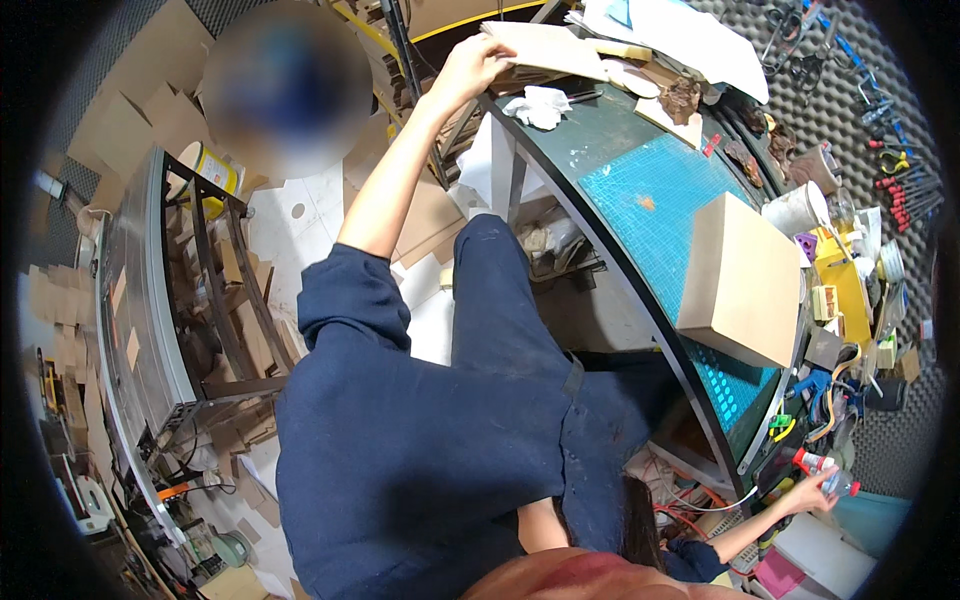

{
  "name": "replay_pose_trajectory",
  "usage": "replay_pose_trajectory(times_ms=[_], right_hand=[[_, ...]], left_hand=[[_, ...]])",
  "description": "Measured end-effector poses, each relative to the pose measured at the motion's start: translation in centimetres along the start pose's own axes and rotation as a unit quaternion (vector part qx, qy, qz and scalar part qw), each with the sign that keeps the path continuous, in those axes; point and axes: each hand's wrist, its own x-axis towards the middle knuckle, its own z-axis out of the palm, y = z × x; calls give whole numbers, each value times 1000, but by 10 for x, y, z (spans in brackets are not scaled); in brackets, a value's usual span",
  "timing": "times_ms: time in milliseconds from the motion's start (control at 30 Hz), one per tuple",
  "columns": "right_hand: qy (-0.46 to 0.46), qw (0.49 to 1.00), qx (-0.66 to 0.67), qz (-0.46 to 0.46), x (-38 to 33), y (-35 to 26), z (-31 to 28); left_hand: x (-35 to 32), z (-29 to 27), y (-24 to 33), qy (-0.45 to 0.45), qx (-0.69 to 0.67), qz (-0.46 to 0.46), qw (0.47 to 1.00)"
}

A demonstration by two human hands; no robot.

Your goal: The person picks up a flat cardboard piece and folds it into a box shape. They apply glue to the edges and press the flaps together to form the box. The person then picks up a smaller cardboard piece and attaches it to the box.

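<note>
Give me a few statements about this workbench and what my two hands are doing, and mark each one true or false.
1. The left hand grips the edge of a flat cardboard sheet at the far end of the bench. True.
2. The right hand holds a pair of scissors. False: it holds a small clear bottle with a red cap.
3. A closed cardboard box rests on the teal cutting mat. True.
4. The crumpled white cloth lies on top of the cardboard box. False: it lies on the dark bench surface near the left hand.
</note>
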Motion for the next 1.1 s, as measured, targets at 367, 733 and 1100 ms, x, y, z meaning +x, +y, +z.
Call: replay_pose_trajectory(times_ms=[367,733,1100], right_hand=[[-4,963,258,-77,-55,-154,-79],[-176,859,451,-165,-158,-359,-122],[-264,810,513,-103,-188,-374,-97]], left_hand=[[-17,21,-75,90,-47,-303,948],[-23,35,-104,-47,-256,-345,902],[-28,25,-65,20,-220,-382,897]])
